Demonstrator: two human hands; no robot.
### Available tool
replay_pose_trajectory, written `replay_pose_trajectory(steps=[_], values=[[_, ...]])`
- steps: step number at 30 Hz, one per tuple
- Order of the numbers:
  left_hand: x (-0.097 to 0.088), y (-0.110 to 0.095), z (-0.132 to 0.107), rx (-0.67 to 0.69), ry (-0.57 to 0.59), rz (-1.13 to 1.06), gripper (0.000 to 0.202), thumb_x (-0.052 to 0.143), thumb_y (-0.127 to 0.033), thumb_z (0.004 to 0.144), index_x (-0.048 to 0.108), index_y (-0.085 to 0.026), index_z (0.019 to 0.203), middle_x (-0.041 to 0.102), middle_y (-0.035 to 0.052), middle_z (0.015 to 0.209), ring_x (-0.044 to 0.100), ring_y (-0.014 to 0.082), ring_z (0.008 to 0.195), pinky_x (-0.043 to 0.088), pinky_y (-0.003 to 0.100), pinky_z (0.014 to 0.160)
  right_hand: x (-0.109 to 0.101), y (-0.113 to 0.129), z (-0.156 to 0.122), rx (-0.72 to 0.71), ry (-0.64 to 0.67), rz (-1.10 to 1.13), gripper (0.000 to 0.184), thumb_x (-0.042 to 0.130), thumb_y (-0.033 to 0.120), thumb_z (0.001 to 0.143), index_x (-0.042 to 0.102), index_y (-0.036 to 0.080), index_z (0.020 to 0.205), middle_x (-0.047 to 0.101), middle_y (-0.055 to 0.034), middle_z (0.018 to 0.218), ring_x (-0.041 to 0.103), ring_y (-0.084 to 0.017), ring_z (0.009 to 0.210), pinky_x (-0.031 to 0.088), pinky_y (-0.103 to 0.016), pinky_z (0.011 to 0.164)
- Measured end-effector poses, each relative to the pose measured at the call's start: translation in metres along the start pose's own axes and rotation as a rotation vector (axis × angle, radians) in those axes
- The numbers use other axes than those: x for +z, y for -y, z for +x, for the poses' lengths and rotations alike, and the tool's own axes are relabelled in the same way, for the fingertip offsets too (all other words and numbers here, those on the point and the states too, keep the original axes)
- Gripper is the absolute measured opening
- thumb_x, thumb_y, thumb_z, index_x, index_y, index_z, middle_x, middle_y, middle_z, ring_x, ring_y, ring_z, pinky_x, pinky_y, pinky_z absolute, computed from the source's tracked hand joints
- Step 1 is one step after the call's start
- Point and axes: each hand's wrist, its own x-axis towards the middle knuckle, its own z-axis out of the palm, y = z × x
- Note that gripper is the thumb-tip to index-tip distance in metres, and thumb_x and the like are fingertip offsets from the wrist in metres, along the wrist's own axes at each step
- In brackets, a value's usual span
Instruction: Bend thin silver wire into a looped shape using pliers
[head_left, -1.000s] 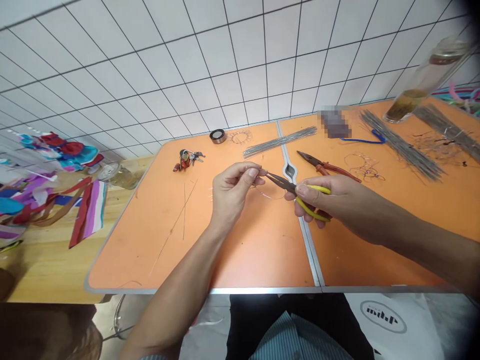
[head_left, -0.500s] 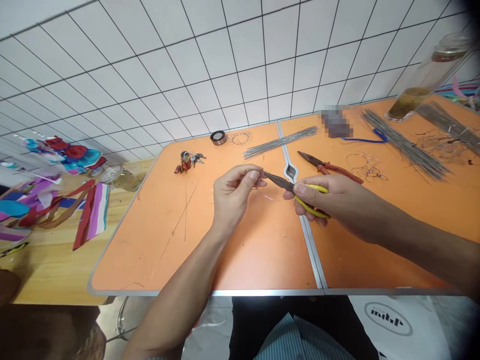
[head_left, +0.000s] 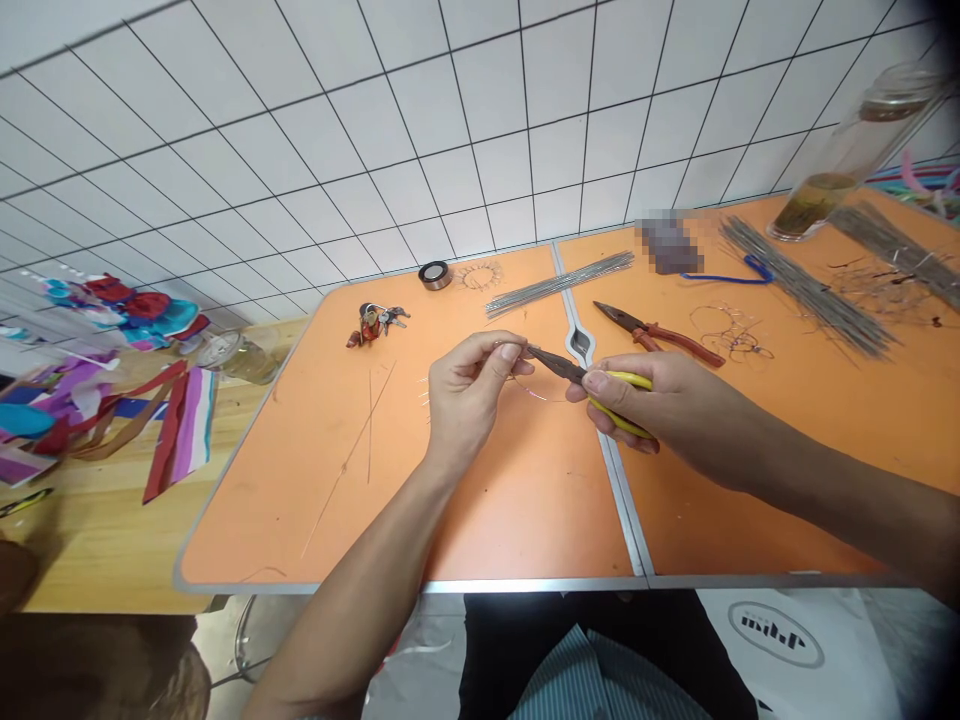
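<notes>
My right hand (head_left: 626, 400) is wrapped round the yellow handles of a pair of needle-nose pliers (head_left: 556, 364), whose dark jaws point left. Between thumb and fingers, my left hand (head_left: 474, 378) pinches a thin wire (head_left: 534, 393) that curves below the pliers. The jaw tips meet the wire right at my left fingertips; whether they grip it is too small to tell. Both hands hover above the orange folding table (head_left: 525, 510). Behind the right hand lies a second pair of pliers (head_left: 660, 335) with red handles.
A bundle of straight wires (head_left: 561, 284) lies near the wall, beside a tape roll (head_left: 434, 275) and keys (head_left: 375, 325). Wire loops (head_left: 731, 335), another wire bundle (head_left: 810, 290) and a glass bottle (head_left: 817, 200) stand right. Loose wires (head_left: 369, 425) lie left; ribbons (head_left: 176, 430) cover the wooden surface.
The pliers' handles have been squeezed slightly closer together in my right hand. Otherwise both hands hold almost the same place, and the view has shifted very slightly.
</notes>
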Motion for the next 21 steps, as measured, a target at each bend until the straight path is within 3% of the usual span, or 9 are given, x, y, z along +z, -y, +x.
replay_pose_trajectory(steps=[7, 13, 21], values=[[0.0014, 0.0014, -0.0006, -0.019, 0.012, -0.013, 0.015, 0.082, -0.038, 0.099, 0.085, -0.023, 0.099, 0.082, 0.0034, 0.09, 0.08, 0.0147, 0.075, 0.067, 0.028, 0.075, 0.0005, 0.0025, -0.0005, 0.0, -0.051, -0.136, 0.037, 0.06, 0.047, 0.106, 0.066, 0.021, 0.081, 0.06, -0.0009, 0.069, 0.041, -0.011, 0.051, 0.03, -0.033, 0.052], [0.0016, 0.0009, -0.0014, -0.033, 0.003, -0.009, 0.018, 0.083, -0.04, 0.097, 0.084, -0.022, 0.097, 0.081, 0.0032, 0.086, 0.079, 0.0148, 0.074, 0.066, 0.028, 0.074, -0.0003, 0.007, -0.0001, -0.053, -0.057, -0.244, 0.043, 0.059, 0.044, 0.106, 0.058, 0.022, 0.07, 0.057, -0.0002, 0.069, 0.044, -0.012, 0.054, 0.032, -0.033, 0.054], [0.001, 0.001, -0.003, -0.057, -0.006, 0.012, 0.019, 0.082, -0.04, 0.098, 0.083, -0.021, 0.095, 0.079, 0.0022, 0.085, 0.077, 0.0138, 0.072, 0.064, 0.026, 0.072, 0.0002, 0.0065, 0.0022, -0.136, -0.094, -0.399, 0.04, 0.056, 0.036, 0.106, 0.058, 0.022, 0.069, 0.062, 0.0007, 0.068, 0.048, -0.013, 0.058, 0.031, -0.036, 0.056]])
